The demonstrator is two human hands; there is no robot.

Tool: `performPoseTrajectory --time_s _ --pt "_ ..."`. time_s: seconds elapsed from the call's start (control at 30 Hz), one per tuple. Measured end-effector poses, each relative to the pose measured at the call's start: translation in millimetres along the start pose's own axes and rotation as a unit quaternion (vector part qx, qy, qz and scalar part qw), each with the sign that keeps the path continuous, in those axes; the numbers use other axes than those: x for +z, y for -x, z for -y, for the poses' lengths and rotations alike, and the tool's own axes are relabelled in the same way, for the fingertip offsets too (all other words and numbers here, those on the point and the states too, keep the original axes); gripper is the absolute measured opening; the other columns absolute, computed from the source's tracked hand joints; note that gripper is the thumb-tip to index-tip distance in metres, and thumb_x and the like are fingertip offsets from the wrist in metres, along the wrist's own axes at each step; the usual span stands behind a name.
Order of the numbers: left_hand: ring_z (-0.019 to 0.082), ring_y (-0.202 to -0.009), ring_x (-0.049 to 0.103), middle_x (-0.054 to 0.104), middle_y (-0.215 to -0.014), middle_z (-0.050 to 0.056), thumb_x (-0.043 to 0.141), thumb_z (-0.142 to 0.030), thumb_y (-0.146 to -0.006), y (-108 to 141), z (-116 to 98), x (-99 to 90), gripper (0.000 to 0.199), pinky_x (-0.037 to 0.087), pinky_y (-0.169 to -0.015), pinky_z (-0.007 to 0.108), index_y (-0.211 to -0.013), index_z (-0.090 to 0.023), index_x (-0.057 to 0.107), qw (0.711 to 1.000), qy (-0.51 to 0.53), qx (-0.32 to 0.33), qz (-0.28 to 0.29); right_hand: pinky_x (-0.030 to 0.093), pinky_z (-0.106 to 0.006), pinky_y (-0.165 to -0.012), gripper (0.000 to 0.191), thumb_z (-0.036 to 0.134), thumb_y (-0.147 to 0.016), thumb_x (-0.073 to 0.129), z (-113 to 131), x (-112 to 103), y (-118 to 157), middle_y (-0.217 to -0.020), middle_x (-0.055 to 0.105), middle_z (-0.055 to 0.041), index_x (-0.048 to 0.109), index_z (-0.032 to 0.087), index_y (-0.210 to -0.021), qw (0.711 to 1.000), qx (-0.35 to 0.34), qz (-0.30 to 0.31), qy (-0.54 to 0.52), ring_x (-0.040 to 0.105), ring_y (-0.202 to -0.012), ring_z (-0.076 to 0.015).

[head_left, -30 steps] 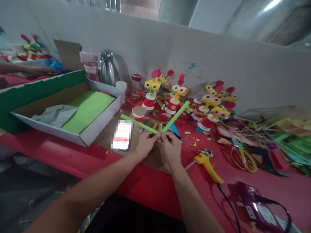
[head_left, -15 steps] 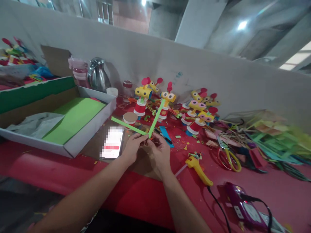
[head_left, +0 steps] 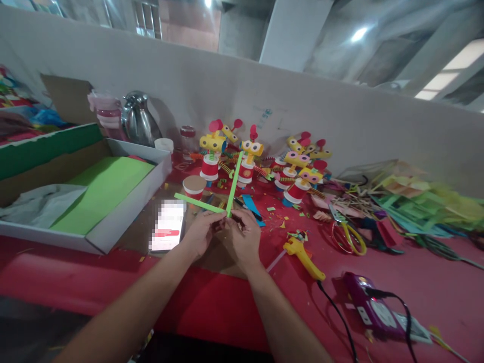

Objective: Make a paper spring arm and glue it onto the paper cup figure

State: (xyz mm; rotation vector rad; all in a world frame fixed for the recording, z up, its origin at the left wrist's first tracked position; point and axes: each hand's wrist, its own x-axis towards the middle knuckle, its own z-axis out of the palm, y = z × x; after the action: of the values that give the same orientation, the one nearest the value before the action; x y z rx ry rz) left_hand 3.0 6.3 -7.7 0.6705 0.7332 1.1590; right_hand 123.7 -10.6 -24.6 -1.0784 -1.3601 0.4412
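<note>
Here, the left hand (head_left: 203, 233) and right hand (head_left: 244, 241) pinch green paper strips (head_left: 235, 184) at their meeting ends above the counter (head_left: 215, 302).

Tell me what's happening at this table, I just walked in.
A person's left hand and right hand pinch green strips where their ends meet, so they form an angle above the red table. A phone lies to the left, with its screen lit, and a yellow glue gun lies to the right. Beyond the hands stand a red and white cup with a brown top and several finished-looking figures with big eyes.
</note>
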Motion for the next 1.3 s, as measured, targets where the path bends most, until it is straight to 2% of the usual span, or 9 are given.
performPoseTrajectory --time_s 0.13,0.27,0.47,0.67,0.8,0.93,1.1,1.3 --pt "0.01 -0.058 0.052 0.061 -0.061 0.001 0.08 -0.026 -0.062 0 1 0.6 0.017 0.04 -0.061 0.025 -0.064 -0.013 0.069 1.0 0.006 0.011 -0.003 0.046 -0.037 -0.086 0.013 0.029 -0.081 0.066 1 2 1 -0.092 0.066 -0.0047 0.07 0.023 -0.092 0.999 0.026 -0.001 -0.023 0.059 -0.092 -0.0207" --pt "0.011 -0.06 0.053 0.061 -0.06 0.001 0.079 -0.028 -0.064 2 1 1.0 0.017 0.041 -0.061 0.025 -0.068 -0.014 0.071 0.999 -0.024 0.044 -0.008 0.049 -0.032 -0.077 0.022 0.03 -0.082 0.064 4 4 2 -0.092 0.065 -0.0032 0.066 0.022 -0.103 0.993 0.072 0.025 -0.089 0.06 -0.082 -0.0174" --pt "0.012 -0.064 0.055 0.062 -0.061 0.002 0.079 -0.029 -0.064 4 1 1.1 0.017 0.042 -0.065 0.026 -0.067 -0.013 0.072 0.99 -0.087 0.101 -0.036 0.05 -0.031 -0.074 0.019 0.031 -0.082 0.064 6 4 1 -0.084 0.067 -0.0021 0.066 0.02 -0.097 0.986 0.099 0.04 -0.128 0.061 -0.075 -0.0163" --pt "0.015 -0.066 0.058 0.066 -0.065 0.004 0.078 -0.035 -0.066 4 4 -0.8 0.022 0.046 -0.069 0.029 -0.073 -0.014 0.075 0.988 -0.112 0.101 -0.041 0.05 -0.03 -0.071 0.02 0.035 -0.082 0.064 2 6 3 -0.077 0.066 -0.0006 0.066 0.019 -0.095 0.979 0.128 0.043 -0.155 0.06 -0.07 -0.0153" --pt "0.015 -0.066 0.058 0.067 -0.067 0.004 0.077 -0.036 -0.068 3 7 -1.4 0.023 0.046 -0.069 0.029 -0.074 -0.014 0.074 0.982 -0.131 0.124 -0.059 0.052 -0.031 -0.072 0.021 0.034 -0.081 0.065 4 7 3 -0.076 0.068 -0.0003 0.069 0.02 -0.096 0.972 0.142 0.048 -0.18 0.062 -0.069 -0.0154" --pt "0.015 -0.066 0.058 0.067 -0.068 0.004 0.075 -0.038 -0.07 4 10 -0.8 0.024 0.046 -0.068 0.028 -0.073 -0.014 0.073 0.981 -0.139 0.127 -0.053 0.053 -0.033 -0.071 0.025 0.036 -0.081 0.065 7 7 2 -0.083 0.071 -0.0028 0.069 0.02 -0.099 0.97 0.157 0.025 -0.186 0.063 -0.071 -0.0166" --pt "0.015 -0.068 0.058 0.068 -0.069 0.004 0.075 -0.038 -0.071 4 11 1.0 0.024 0.046 -0.069 0.028 -0.073 -0.014 0.073 0.973 -0.166 0.149 -0.053 0.052 -0.031 -0.066 0.02 0.034 -0.079 0.066 5 7 1 -0.076 0.07 -0.0011 0.071 0.02 -0.092 0.968 0.166 0.008 -0.189 0.062 -0.065 -0.0152" --pt "0.014 -0.066 0.058 0.068 -0.067 0.004 0.076 -0.037 -0.069 8 7 4.4 0.025 0.046 -0.067 0.027 -0.072 -0.013 0.074 0.983 -0.14 0.113 -0.038 0.05 -0.029 -0.064 0.017 0.033 -0.079 0.065 4 7 0 -0.073 0.069 0.0001 0.071 0.019 -0.089 0.963 0.179 0.005 -0.199 0.06 -0.064 -0.0148"
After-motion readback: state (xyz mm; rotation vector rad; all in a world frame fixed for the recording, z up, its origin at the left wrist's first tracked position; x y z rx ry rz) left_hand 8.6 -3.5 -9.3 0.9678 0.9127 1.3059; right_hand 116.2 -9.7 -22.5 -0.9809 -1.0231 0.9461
